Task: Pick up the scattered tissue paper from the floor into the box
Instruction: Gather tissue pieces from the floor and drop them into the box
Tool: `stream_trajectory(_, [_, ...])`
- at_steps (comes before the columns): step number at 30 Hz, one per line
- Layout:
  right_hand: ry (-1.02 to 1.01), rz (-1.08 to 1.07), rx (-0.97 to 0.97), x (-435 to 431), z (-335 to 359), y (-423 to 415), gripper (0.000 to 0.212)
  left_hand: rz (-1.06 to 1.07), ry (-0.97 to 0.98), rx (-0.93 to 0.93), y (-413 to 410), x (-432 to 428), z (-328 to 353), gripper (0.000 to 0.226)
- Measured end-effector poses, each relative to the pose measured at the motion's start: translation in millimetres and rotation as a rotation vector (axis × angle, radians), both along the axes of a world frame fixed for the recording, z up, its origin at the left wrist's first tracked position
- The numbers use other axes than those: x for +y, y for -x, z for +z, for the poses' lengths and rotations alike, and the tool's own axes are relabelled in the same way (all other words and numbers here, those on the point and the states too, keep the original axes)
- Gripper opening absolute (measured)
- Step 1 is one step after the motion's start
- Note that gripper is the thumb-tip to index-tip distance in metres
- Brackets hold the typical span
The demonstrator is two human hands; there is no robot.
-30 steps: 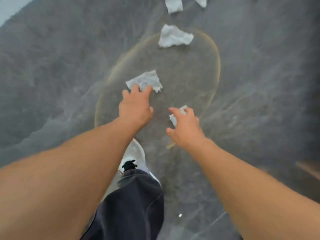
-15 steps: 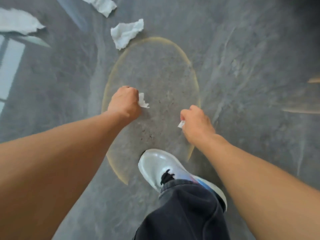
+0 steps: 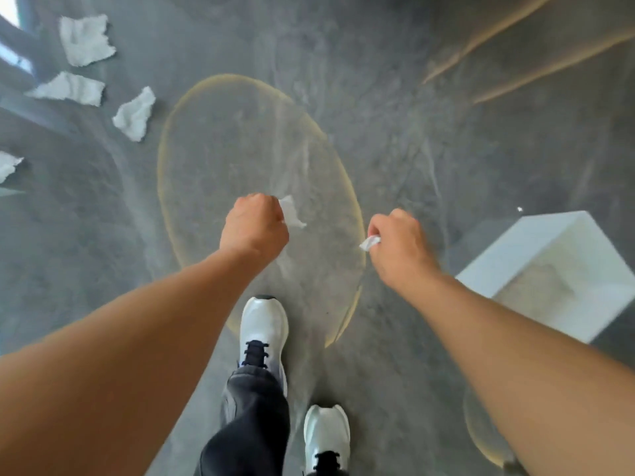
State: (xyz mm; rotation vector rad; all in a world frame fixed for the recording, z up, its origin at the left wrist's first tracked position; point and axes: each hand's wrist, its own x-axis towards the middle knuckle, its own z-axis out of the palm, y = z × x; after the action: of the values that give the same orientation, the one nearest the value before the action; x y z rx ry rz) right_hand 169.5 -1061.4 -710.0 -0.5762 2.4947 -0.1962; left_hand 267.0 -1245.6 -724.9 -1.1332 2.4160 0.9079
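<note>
At far left four scraps of tissue lie on the grey floor (image 3: pixel 395 97): one cut by the frame edge (image 3: pixel 7 165), a flat scrap (image 3: pixel 68 89), a larger sheet above it (image 3: pixel 86 39), and a crumpled scrap (image 3: pixel 134 114) just outside a faint yellowish ring (image 3: pixel 165 146) marked on the floor. Over the ring, the left hand (image 3: pixel 254 226) is curled into a fist around a tissue wad (image 3: pixel 292 211), a white corner sticking out past the knuckles. The right hand (image 3: pixel 400 245) has its fingers closed too, pinching a small twist of tissue (image 3: pixel 370 242) at the thumb side. Below them a white shoe (image 3: pixel 264 324) steps forward, a second shoe (image 3: pixel 326 431) behind it. The open white box (image 3: pixel 536 242) stands at right, near the right hand, with something pale, probably tissue, inside. Tissue like this looks nearly weightless, soft and easily torn, so it likely needs no force; a scrap is best bunched from its middle or a raised fold, and a loose one may drift when released, so letting go low over the box seems wise.
</note>
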Motion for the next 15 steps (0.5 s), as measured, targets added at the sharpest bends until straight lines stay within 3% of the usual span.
stream_trajectory(8, [-0.027, -0.399, -0.022, 82.2, 86.9, 12.2, 0.012, -0.292, -0.137, 0.002, 52.3, 95.2, 90.9, 0.026])
stream_trajectory(10, [-0.02, -0.552, -0.028, 107.1, 92.6, 14.8, 0.013, -0.392, -0.142, -0.006, 67.7, 121.9, 97.2, 0.024])
stream_trajectory(15, [-0.047, -0.658, -0.046, 194.3, 82.3, 25.3, 0.02, -0.568, -0.163, -0.041, 110.5, 208.3, 86.1, 0.02])
